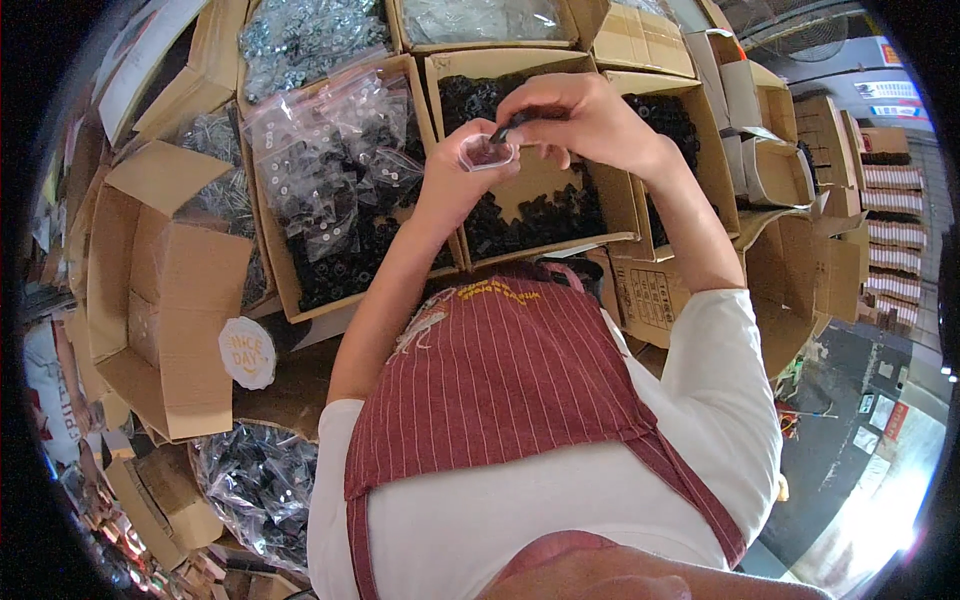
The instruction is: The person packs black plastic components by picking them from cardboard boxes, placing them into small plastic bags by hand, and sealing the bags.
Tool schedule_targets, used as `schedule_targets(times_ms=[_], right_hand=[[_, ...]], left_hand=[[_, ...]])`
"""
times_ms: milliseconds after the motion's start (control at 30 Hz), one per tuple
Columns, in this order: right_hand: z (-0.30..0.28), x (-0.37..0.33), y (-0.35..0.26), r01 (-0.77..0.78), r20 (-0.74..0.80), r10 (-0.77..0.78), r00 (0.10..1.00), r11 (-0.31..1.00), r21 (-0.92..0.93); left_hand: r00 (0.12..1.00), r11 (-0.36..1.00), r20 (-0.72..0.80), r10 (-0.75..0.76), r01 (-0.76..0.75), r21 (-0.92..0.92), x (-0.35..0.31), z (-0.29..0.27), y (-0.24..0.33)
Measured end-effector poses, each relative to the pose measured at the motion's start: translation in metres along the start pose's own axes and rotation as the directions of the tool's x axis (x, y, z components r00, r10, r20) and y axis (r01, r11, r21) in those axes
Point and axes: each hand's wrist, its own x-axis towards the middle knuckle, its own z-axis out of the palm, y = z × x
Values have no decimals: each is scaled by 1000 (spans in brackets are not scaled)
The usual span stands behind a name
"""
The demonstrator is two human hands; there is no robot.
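Note:
My left hand (456,168) is closed around a small clear plastic bag (485,154), whose mouth stands wide. Close beside it, my right hand (602,118) pinches a small black part (520,120) at the bag's mouth. The fingers hide most of this part, so its exact kind does not show. Both hands are above a cardboard box (552,250) holding many loose black parts (540,218). To the left, another cardboard box (421,92) contains filled clear bags (330,150) lying over loose black pieces (335,278).
Farther back are boxes of shiny metal pieces (310,45) and clear plastic bags (480,20). On the right, a box holds more black parts (672,120). An open carton (205,330) stands at left, above a bundle of bagged dark parts (262,490).

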Motion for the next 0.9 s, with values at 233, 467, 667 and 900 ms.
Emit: schedule_targets(times_ms=[233,467,667,900], right_hand=[[6,3,-16,297,183,-237,954,822,-486],[-1,15,-2,252,76,-246,966,965,-75],[-17,63,152,-4,-126,-131,983,679,-734],[21,38,178,31,38,0,999,579,-815]], left_hand=[[994,995,75,75,-71,-65,1,-2,-8],[977,979,75,200,-202,14,0,-3,3],[958,963,-127,258,-265,-44,-1,1,11],[929,956,-307,206,-258,-138,-2,-2,10]])
